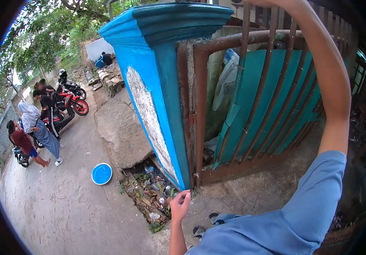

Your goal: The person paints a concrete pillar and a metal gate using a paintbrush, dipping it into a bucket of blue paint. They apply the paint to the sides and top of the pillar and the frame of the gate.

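Note:
My left hand (180, 205) is low in the middle of the view, beside the foot of a blue painted gate pillar (162, 72). Its fingers are loosely bent with a gap to the thumb, and I see nothing held in it. My right arm reaches up across the brown metal gate (259, 102). Only part of my right hand (268, 2) shows at the top edge, in front of the upper bars; its fingers are cut off. Teal sheeting (272, 97) covers the gate's bars from behind. A rough grey-white panel (149, 123) is set in the pillar's face.
A ditch with litter and leaves (153, 191) lies by the pillar's foot. A blue basin (102, 174) stands on the concrete lane (72, 204). Several people (43, 119) gather around parked motorbikes (66, 106) at left. Another person (106, 58) is farther back.

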Demonstrator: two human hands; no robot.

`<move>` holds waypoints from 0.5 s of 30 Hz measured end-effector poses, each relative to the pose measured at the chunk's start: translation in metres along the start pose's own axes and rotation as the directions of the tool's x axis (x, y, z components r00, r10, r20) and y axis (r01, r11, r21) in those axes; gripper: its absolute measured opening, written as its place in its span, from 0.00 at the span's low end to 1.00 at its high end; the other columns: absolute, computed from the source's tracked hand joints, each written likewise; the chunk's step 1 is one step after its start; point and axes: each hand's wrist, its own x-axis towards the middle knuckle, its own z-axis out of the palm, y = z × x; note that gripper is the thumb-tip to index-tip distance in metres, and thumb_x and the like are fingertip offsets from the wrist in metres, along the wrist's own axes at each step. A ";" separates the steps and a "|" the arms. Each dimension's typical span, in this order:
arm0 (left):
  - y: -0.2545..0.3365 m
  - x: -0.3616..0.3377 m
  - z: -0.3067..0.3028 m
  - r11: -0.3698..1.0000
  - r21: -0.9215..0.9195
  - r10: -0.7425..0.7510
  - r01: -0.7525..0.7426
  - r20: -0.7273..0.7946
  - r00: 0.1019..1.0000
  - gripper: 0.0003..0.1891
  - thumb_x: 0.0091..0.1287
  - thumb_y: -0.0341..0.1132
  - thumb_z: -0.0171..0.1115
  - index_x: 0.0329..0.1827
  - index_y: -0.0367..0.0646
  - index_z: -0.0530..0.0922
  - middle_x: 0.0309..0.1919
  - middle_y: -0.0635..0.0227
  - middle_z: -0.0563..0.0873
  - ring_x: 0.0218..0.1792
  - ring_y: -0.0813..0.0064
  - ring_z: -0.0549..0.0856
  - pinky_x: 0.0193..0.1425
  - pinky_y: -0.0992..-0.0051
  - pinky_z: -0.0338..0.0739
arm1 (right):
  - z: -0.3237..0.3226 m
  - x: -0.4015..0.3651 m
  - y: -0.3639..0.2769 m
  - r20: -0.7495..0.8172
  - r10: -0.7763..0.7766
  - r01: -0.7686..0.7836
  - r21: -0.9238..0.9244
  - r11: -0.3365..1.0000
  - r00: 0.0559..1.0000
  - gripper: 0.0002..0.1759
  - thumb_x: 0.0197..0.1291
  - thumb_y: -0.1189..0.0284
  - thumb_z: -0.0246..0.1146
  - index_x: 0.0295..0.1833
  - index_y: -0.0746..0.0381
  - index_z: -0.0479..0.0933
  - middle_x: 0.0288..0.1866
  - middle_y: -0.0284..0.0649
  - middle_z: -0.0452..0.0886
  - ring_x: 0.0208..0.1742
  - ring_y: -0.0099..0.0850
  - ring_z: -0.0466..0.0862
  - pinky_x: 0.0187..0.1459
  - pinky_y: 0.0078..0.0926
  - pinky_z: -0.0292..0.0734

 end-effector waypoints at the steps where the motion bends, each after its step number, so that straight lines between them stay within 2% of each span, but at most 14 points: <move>1: 0.000 0.001 0.001 1.000 -0.003 0.006 -0.006 -0.005 1.000 0.12 0.67 0.35 0.63 0.46 0.34 0.83 0.41 0.64 0.87 0.35 0.81 0.84 0.40 0.79 0.79 | -0.003 -0.008 -0.001 -0.029 -0.127 0.129 0.084 0.988 0.992 0.13 0.52 0.68 0.56 0.26 0.66 0.82 0.22 0.53 0.79 0.25 0.45 0.82 0.35 0.37 0.78; 2: 0.000 0.001 0.002 0.999 0.022 0.023 -0.023 0.001 1.000 0.13 0.67 0.35 0.63 0.46 0.34 0.83 0.41 0.64 0.87 0.35 0.81 0.84 0.40 0.79 0.79 | -0.004 -0.014 -0.002 -0.058 -0.134 0.143 0.173 0.975 0.989 0.13 0.52 0.68 0.58 0.32 0.65 0.83 0.23 0.55 0.78 0.22 0.42 0.79 0.32 0.36 0.75; 3: -0.001 0.001 0.002 0.998 0.048 0.038 -0.039 0.007 0.999 0.13 0.67 0.35 0.63 0.46 0.34 0.83 0.41 0.64 0.87 0.35 0.81 0.83 0.40 0.79 0.79 | -0.001 -0.015 0.000 -0.064 -0.139 0.148 0.172 0.974 0.988 0.13 0.52 0.68 0.58 0.32 0.65 0.83 0.23 0.55 0.78 0.22 0.42 0.79 0.32 0.36 0.75; 5: -0.005 0.001 0.003 0.999 0.039 0.032 -0.032 0.013 0.999 0.13 0.66 0.36 0.63 0.46 0.34 0.83 0.41 0.64 0.87 0.36 0.81 0.84 0.41 0.79 0.79 | 0.007 -0.017 0.005 -0.139 -0.172 0.208 0.313 0.926 0.975 0.13 0.52 0.68 0.59 0.37 0.64 0.84 0.23 0.55 0.79 0.22 0.39 0.79 0.31 0.35 0.75; 9: -0.011 0.000 0.001 0.999 0.037 0.017 -0.018 0.020 1.000 0.13 0.66 0.35 0.64 0.47 0.35 0.83 0.40 0.65 0.88 0.36 0.81 0.83 0.41 0.79 0.79 | 0.004 -0.021 0.002 -0.078 -0.147 0.164 0.313 0.936 0.986 0.14 0.52 0.68 0.60 0.41 0.63 0.84 0.23 0.54 0.80 0.22 0.37 0.80 0.32 0.33 0.75; 11: -0.011 -0.003 0.001 0.999 0.031 0.007 -0.008 0.024 1.000 0.12 0.66 0.35 0.64 0.47 0.36 0.83 0.39 0.65 0.88 0.36 0.81 0.83 0.41 0.79 0.79 | -0.001 -0.026 -0.004 0.001 -0.095 0.089 0.335 0.938 0.995 0.14 0.52 0.68 0.59 0.41 0.62 0.84 0.24 0.53 0.81 0.23 0.38 0.80 0.33 0.33 0.76; 15: -0.007 -0.006 0.001 0.996 0.059 0.072 -0.072 0.007 0.997 0.12 0.66 0.35 0.63 0.46 0.36 0.83 0.38 0.66 0.88 0.35 0.81 0.84 0.41 0.79 0.79 | 0.014 -0.016 0.010 -0.042 -0.109 0.117 0.269 0.956 0.993 0.15 0.52 0.68 0.58 0.42 0.62 0.84 0.25 0.52 0.82 0.25 0.38 0.81 0.35 0.34 0.77</move>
